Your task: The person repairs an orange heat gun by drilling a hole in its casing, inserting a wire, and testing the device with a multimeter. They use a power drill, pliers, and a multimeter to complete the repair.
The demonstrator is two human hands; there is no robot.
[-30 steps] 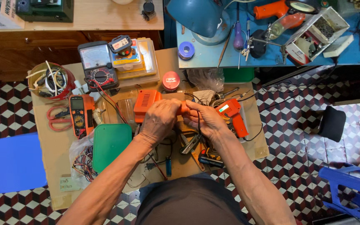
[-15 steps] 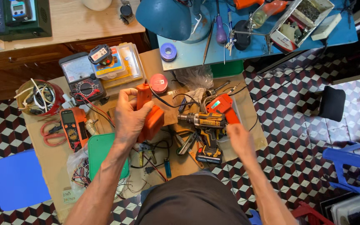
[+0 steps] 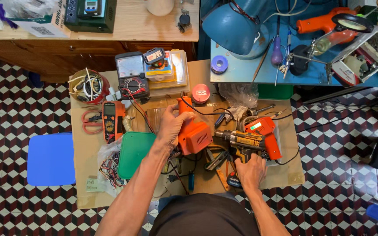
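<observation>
My left hand [image 3: 170, 127] grips an orange power tool [image 3: 193, 131] with a vented body and a black cord, held over the middle of the cardboard-covered table [image 3: 84, 166]. My right hand [image 3: 250, 171] wraps around the handle of a worn cordless drill [image 3: 241, 140] whose chuck points left toward the orange tool. Just right of the drill lies an orange-red glue gun-like tool [image 3: 265, 133]. Loose pliers and hand tools [image 3: 217, 164] lie under and between my hands.
A green lid [image 3: 135, 154] and an orange multimeter [image 3: 110, 120] lie to the left, with red scissors [image 3: 92, 121] and a red tub of wires [image 3: 89, 85]. Behind stand an analog meter [image 3: 131, 74], a red tape roll [image 3: 201, 93], a blue lamp [image 3: 237, 26] and a blue stool [image 3: 51, 158].
My hands, joined at the table's middle a second ago, have parted. The left lifted the orange tool and swung it down toward me; the right dropped onto the drill's handle.
</observation>
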